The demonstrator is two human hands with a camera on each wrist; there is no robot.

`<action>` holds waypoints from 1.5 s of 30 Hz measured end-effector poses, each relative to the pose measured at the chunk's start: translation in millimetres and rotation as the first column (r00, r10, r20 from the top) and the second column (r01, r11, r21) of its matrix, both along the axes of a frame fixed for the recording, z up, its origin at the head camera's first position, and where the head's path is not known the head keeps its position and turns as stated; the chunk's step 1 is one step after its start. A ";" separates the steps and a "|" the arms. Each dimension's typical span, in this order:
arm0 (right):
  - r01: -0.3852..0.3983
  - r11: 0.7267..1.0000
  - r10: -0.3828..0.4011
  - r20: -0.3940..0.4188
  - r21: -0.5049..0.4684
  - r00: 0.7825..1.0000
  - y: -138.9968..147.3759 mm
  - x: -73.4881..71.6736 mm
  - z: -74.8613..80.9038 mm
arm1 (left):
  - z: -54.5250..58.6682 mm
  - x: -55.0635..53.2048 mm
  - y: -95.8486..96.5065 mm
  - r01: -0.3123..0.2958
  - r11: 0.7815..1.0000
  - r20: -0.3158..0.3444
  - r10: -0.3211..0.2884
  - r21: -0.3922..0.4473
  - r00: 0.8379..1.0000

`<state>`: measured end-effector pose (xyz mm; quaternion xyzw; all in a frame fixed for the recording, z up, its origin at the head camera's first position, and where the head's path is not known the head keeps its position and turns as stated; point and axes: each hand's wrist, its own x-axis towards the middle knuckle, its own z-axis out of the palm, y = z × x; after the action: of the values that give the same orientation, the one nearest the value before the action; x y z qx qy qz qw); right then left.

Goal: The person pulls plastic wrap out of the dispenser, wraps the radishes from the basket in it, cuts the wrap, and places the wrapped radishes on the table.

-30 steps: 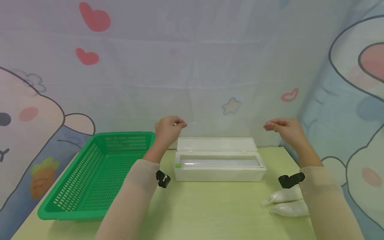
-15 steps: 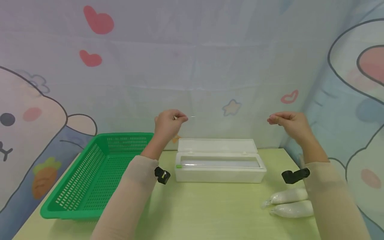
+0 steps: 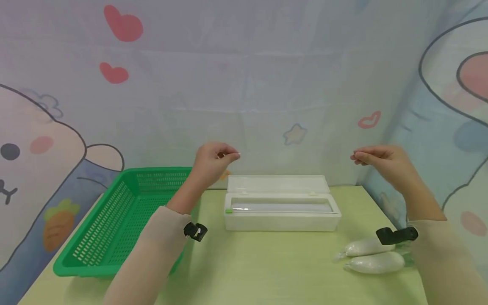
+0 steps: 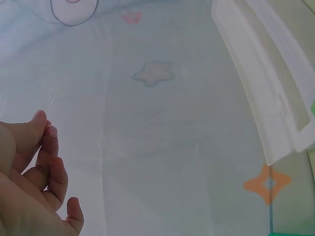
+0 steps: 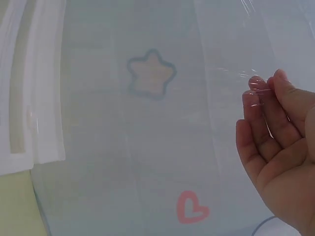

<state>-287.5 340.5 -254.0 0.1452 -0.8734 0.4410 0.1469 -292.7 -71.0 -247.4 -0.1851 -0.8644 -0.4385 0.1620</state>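
Note:
A sheet of clear cling film (image 5: 242, 74), mostly invisible but for a few glints, is stretched in the air between the two hands. My left hand (image 3: 214, 162) pinches its left edge between thumb and forefinger. The right hand (image 3: 390, 164) pinches the other edge, and film shines over its fingertips in the right wrist view. Below and between the hands stands a white cling film dispenser (image 3: 282, 222), its lid (image 3: 276, 184) tipped back. Through its window a film roll (image 3: 282, 207) shows, and a green cutter slider (image 3: 228, 211) sits at the left end.
A green perforated plastic basket (image 3: 126, 271) stands on the left of the pale green table (image 3: 267, 271). Near the right forearm lie two white radishes (image 3: 375, 263) in clear wrap, partly hidden by the sleeve. A printed cloth (image 3: 213, 84) hangs close behind.
The right hand has moved rightward, widening the gap between the hands. Both hands have risen a little and then dipped slightly, still pinching the film. The dispenser and basket have stayed put.

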 end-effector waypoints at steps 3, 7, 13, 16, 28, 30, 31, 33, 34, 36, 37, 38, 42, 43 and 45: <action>-0.055 0.998 0.056 -0.018 0.029 0.998 7.8 18.8 -9.8 | -6.2 17.4 -6.4 0.074 0.996 -0.030 -0.075 -0.040 0.997; -0.179 0.982 0.182 -0.057 0.054 0.982 19.5 44.0 -26.5 | -19.2 42.4 -15.1 0.179 0.982 -0.026 -0.180 -0.058 0.983; -0.675 0.736 0.651 -0.220 -0.051 0.727 32.6 60.5 -70.2 | -53.1 77.8 -25.5 0.314 0.949 0.122 -0.310 -0.022 0.943; -0.834 0.537 0.803 -0.227 -0.127 0.551 35.6 65.0 -95.3 | -72.1 93.3 -28.3 0.379 0.925 0.150 -0.370 -0.036 0.917; -0.821 0.544 0.836 0.023 -0.174 0.549 29.7 97.9 -164.4 | -138.2 134.2 -33.2 0.461 0.841 0.066 -0.462 -0.283 0.884; -0.813 0.560 0.828 0.067 -0.156 0.557 26.2 99.9 -173.0 | -151.4 133.8 -35.3 0.452 0.817 0.035 -0.472 -0.357 0.881; -0.802 0.581 0.814 0.092 -0.140 0.573 24.5 101.5 -177.3 | -157.4 134.0 -36.2 0.444 0.806 0.023 -0.474 -0.392 0.880; -0.779 0.620 0.784 0.111 -0.092 0.610 20.9 103.3 -187.3 | -167.3 134.3 -38.0 0.429 0.782 0.012 -0.476 -0.453 0.880; -0.773 0.631 0.775 0.101 -0.069 0.623 18.9 103.5 -192.4 | -172.0 134.6 -38.7 0.419 0.770 0.005 -0.476 -0.481 0.880; -0.755 0.655 0.754 0.073 -0.021 0.653 16.1 103.4 -202.4 | -180.5 135.0 -39.3 0.399 0.751 -0.015 -0.477 -0.527 0.879; -0.750 0.661 0.749 0.052 -0.002 0.660 14.8 102.8 -207.3 | -183.9 135.6 -39.4 0.396 0.749 -0.011 -0.473 -0.532 0.881; -0.749 0.662 0.749 0.036 0.006 0.662 13.8 102.2 -212.1 | -187.5 136.0 -39.3 0.397 0.749 -0.007 -0.472 -0.531 0.882; -0.772 0.636 0.772 -0.011 0.001 0.636 11.6 100.2 -228.5 | -200.3 137.3 -36.8 0.396 0.744 -0.004 -0.472 -0.538 0.882; -0.775 0.632 0.775 -0.014 -0.003 0.631 11.7 100.0 -231.6 | -202.8 137.2 -35.5 0.392 0.740 -0.007 -0.472 -0.547 0.881; -0.779 0.627 0.778 -0.053 0.012 0.626 11.7 99.2 -237.5 | -206.2 136.9 -32.3 0.382 0.723 -0.012 -0.474 -0.575 0.880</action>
<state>-188.3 352.2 -491.5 0.5189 -0.7183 0.4622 -0.0339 -155.8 -103.3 -453.6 -0.4532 -0.8714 -0.1767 0.0628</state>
